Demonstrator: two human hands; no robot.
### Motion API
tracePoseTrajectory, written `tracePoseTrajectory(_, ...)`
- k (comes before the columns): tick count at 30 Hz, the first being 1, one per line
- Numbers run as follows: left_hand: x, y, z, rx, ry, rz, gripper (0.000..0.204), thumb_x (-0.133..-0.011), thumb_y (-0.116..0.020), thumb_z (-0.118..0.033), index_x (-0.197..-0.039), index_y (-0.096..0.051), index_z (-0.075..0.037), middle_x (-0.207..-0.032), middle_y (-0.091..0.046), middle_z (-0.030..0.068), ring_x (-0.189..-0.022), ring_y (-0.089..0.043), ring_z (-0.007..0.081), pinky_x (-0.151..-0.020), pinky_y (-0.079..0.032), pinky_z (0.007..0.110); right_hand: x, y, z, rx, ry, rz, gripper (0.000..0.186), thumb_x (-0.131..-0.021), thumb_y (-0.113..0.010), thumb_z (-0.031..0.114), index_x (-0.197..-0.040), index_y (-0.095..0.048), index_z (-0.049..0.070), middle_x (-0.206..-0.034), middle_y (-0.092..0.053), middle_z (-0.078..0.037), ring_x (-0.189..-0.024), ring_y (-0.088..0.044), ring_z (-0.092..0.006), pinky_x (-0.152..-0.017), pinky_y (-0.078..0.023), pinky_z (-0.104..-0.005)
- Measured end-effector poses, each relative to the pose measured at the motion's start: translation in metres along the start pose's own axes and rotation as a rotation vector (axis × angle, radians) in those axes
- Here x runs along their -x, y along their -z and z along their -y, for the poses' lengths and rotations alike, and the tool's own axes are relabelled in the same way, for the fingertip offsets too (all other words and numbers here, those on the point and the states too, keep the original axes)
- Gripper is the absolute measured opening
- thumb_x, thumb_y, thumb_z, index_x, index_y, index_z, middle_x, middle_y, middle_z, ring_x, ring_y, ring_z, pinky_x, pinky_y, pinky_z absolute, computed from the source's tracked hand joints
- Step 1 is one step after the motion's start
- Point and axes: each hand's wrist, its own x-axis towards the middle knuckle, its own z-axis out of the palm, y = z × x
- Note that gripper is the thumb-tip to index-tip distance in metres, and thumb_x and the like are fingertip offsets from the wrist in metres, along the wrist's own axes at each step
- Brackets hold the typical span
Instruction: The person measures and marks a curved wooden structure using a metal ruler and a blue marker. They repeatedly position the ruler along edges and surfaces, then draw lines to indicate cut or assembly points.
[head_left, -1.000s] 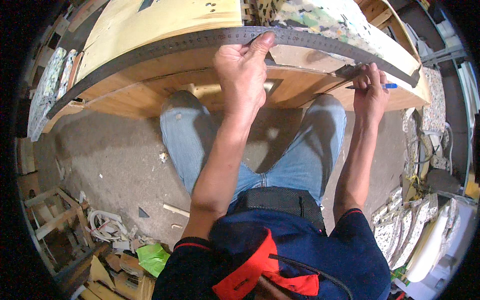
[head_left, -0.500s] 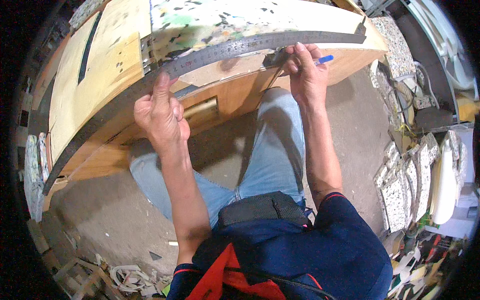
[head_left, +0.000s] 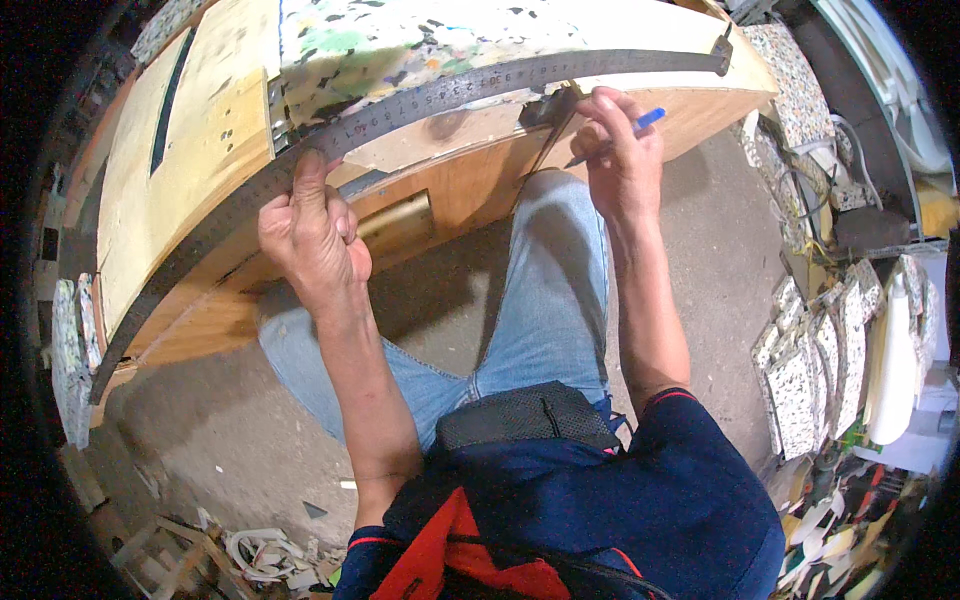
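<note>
A long grey metal ruler (head_left: pixel 440 97) with a short upright piece at its right end lies along the near edge of a wooden frame (head_left: pixel 225 95). It bends across the fisheye view. My left hand (head_left: pixel 318 232) grips the ruler's lower edge left of the middle, thumb on top. Just below the ruler's right part, my right hand (head_left: pixel 630 165) is closed around a blue-ended pen (head_left: pixel 650 118), whose tip points down toward the left. Speckled foam (head_left: pixel 400 30) covers the middle of the frame behind the ruler.
My knees in jeans (head_left: pixel 555 250) are close under the frame's front board. Pieces of speckled foam (head_left: pixel 810 370) stand at the right, beside a white roll (head_left: pixel 890 370). Pale scraps (head_left: pixel 265 555) lie on the floor (head_left: pixel 240 430) at lower left.
The ruler has shifted slightly up and left with my left hand. My right hand has moved a little right, off the ruler's edge, and the pen has tilted more steeply.
</note>
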Motion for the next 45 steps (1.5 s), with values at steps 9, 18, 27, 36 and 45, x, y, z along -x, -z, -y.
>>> tracePoseTrajectory(9, 0.004, -0.012, -0.003, -0.012, 0.01, -0.049, 0.026, -0.091, -0.074, -0.02, -0.084, -0.068, 0.005, -0.06, -0.057, 0.0019, -0.038, -0.033, 0.004, -0.035, -0.02, 0.021, 0.021, 0.006, 0.025, 0.397, 0.34, -0.035, 0.044, -0.105, -0.04, 0.034, -0.105, -0.064, -0.003, -0.085, -0.061, -0.009, -0.073, -0.058, -0.0132, -0.066, -0.049, -0.0292)
tracePoseTrajectory(18, 0.004, -0.011, 0.003, 0.004, -0.035, -0.104, 0.022, -0.089, -0.075, -0.016, -0.074, -0.068, -0.001, -0.051, -0.05, -0.0041, -0.036, -0.033, 0.0028, -0.033, -0.022, 0.022, 0.054, -0.041, 0.041, 0.55, 0.672, 0.527, 0.032, -0.098, -0.057, 0.023, -0.111, -0.066, -0.005, -0.084, -0.066, -0.013, -0.078, -0.067, -0.0239, -0.068, -0.053, -0.0342)
tracePoseTrajectory(27, 0.007, -0.01, -0.001, 0.074, -0.024, -0.046, 0.014, -0.09, -0.074, -0.015, -0.087, -0.069, -0.002, -0.071, -0.067, 0.0023, -0.041, -0.034, 0.0003, -0.036, -0.021, 0.02, 0.052, -0.112, 0.029, 0.757, 0.883, 0.785, 0.037, -0.076, -0.078, 0.001, -0.112, -0.069, 0.0, -0.105, -0.071, -0.016, -0.094, -0.07, -0.0311, -0.082, -0.055, -0.0377)
tracePoseTrajectory(36, 0.005, -0.014, -0.005, 0.097, -0.07, -0.019, 0.013, -0.09, -0.074, -0.012, -0.096, -0.07, -0.002, -0.08, -0.07, 0.0042, -0.043, -0.035, -0.0011, -0.036, -0.023, 0.019, 0.05, -0.118, 0.027, 0.782, 0.86, 0.796, 0.034, -0.076, -0.075, -0.003, -0.11, -0.07, -0.001, -0.102, -0.071, -0.017, -0.094, -0.069, -0.0301, -0.081, -0.054, -0.0354)
tracePoseTrajectory(45, 0.003, -0.012, -0.003, 0.077, -0.082, -0.012, 0.014, -0.09, -0.074, -0.013, -0.096, -0.069, -0.001, -0.081, -0.071, 0.0045, -0.044, -0.036, -0.0014, -0.037, -0.023, 0.019, 0.049, -0.118, 0.029, 0.841, 0.868, 0.788, 0.035, -0.076, -0.075, -0.003, -0.111, -0.07, 0.0, -0.103, -0.071, -0.016, -0.094, -0.069, -0.03, -0.08, -0.054, -0.035)
